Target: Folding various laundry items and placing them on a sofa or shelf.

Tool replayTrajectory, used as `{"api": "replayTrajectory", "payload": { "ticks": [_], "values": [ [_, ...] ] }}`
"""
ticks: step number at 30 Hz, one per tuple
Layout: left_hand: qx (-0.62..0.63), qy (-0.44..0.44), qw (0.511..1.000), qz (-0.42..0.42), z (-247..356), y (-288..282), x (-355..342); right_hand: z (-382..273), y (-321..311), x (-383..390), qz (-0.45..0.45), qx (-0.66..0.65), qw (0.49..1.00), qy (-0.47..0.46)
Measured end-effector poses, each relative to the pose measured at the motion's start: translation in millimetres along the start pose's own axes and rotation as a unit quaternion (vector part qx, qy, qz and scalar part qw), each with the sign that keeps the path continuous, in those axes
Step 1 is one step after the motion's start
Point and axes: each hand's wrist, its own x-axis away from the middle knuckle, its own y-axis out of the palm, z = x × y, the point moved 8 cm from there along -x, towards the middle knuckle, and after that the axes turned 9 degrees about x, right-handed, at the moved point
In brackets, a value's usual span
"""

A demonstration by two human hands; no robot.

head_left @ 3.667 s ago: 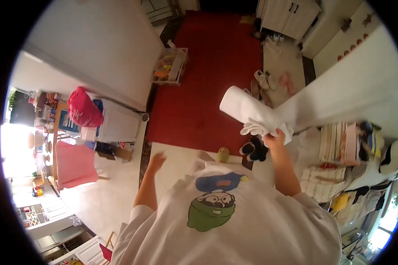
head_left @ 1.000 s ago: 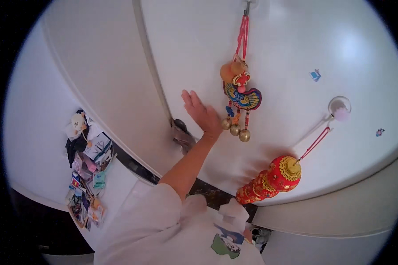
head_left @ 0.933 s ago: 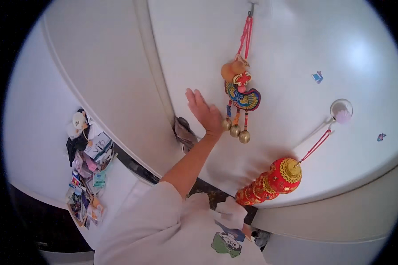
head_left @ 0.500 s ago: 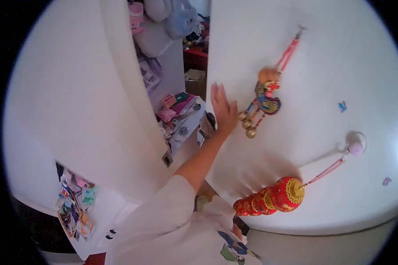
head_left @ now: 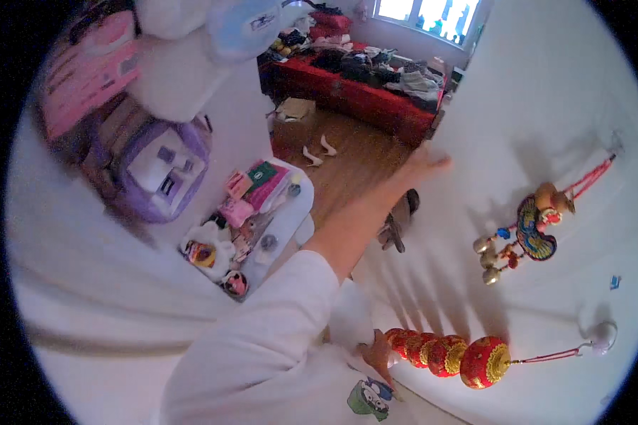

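My left hand (head_left: pixel 427 161) reaches forward with the arm stretched out and touches the white door (head_left: pixel 567 92) near its edge. A finger or thumb sticks out to the right over the door; the rest of that hand is somewhat blurred. Low in the middle, part of my right hand (head_left: pixel 378 354) shows close to my shirt, beside the end of a string of red and gold lantern ornaments (head_left: pixel 485 362). Its fingers are hidden. An embroidered pendant (head_left: pixel 536 228) with brass bells hangs on the door from a red cord.
Through the doorway are a wooden floor (head_left: pixel 347 163), white high-heeled shoes (head_left: pixel 312 156), a cardboard box (head_left: pixel 294 117) and a red bed (head_left: pixel 361 92) heaped with clothes. At left, a purple backpack (head_left: pixel 166 170) hangs above a white shelf (head_left: pixel 298 209) holding small items.
The door has swung away from me with my left hand on it, widening the gap. The bed, window and floor beyond have come into view, and my viewpoint has moved forward.
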Motion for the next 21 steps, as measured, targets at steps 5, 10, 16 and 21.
{"api": "replayTrajectory", "payload": {
  "ticks": [5, 10, 16, 21],
  "values": [
    [-0.016, 0.016, 0.994, -0.106, -55.8, 48.2, -28.8, -30.6, 5.1, -48.8, 0.052, -0.018, 0.998, 0.002],
    [0.011, 0.021, 0.979, -0.203, -75.9, 107.0, -33.2, 1.2, 40.3, -126.4, 0.104, -0.079, 0.991, -0.029],
    [0.041, -0.03, 0.975, -0.215, -140.4, 148.9, -35.3, -27.1, 51.6, -209.2, 0.067, -0.132, 0.989, 0.01],
    [0.019, -0.111, 0.946, -0.303, -136.3, 176.1, -33.4, -6.6, 75.0, -282.7, 0.006, -0.248, 0.966, 0.068]
  ]
}}
